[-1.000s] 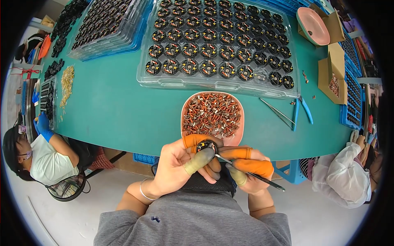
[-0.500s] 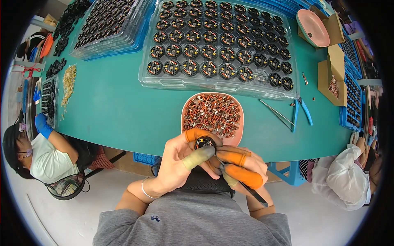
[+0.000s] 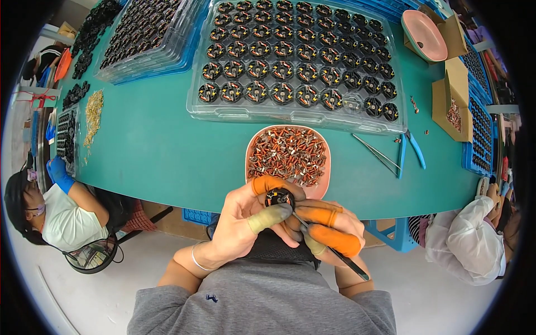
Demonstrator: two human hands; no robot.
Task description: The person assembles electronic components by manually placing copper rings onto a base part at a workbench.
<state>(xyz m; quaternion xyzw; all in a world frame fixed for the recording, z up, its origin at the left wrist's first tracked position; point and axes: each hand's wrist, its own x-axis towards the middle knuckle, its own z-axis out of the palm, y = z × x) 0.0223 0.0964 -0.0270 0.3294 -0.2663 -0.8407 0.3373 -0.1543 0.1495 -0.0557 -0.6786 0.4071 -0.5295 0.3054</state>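
Note:
Just in front of my body, my left hand pinches a small round black motor part with reddish and yellow pieces inside. Finger cots in orange and pale yellow cover some of its fingers. My right hand, also in finger cots, is closed around dark slim tweezers, held slantwise. Their thin metal end points at the round part's lower right; my fingers hide whether the tip touches it. Right behind both hands sits a pink bowl heaped with small copper-coloured cylindrical pieces.
A clear tray of similar round parts spans the green table, one pocket lacking a part. Silver tweezers and blue-handled pliers lie right. A carton stands beyond. Co-workers sit left and right.
The tweezers' angle in my right hand has shifted slightly, their rear end a little farther right. My left hand still holds the round part in nearly the same place.

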